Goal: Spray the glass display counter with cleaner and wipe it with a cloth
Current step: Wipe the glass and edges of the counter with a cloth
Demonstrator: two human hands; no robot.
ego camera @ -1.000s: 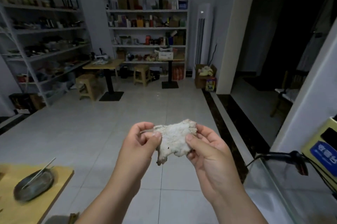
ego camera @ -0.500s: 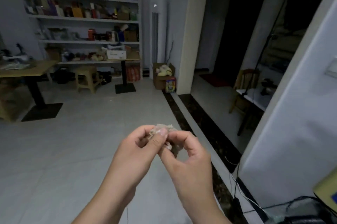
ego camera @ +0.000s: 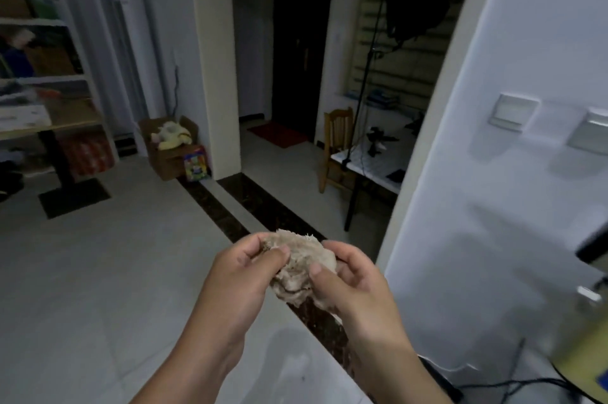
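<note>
Both hands pinch a crumpled cloth (ego camera: pixel 301 267) between them. The left hand (ego camera: pixel 241 275) grips its left edge, the right hand (ego camera: pixel 350 285) its right.

Cloth (ego camera: pixel 301 267): pale, frayed, crumpled; pinched between left hand (ego camera: pixel 241 275) and right hand (ego camera: pixel 348 285) above tiled floor (ego camera: pixel 98 272). Wooden chair (ego camera: pixel 339 146) stood beyond; cardboard box (ego camera: pixel 164 146) sat by pillar (ego camera: pixel 214 58).

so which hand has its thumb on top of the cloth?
The right hand: its thumb presses down on the crumpled cloth. The left hand only pinches the cloth's upper left edge between thumb and fingertips.
</note>
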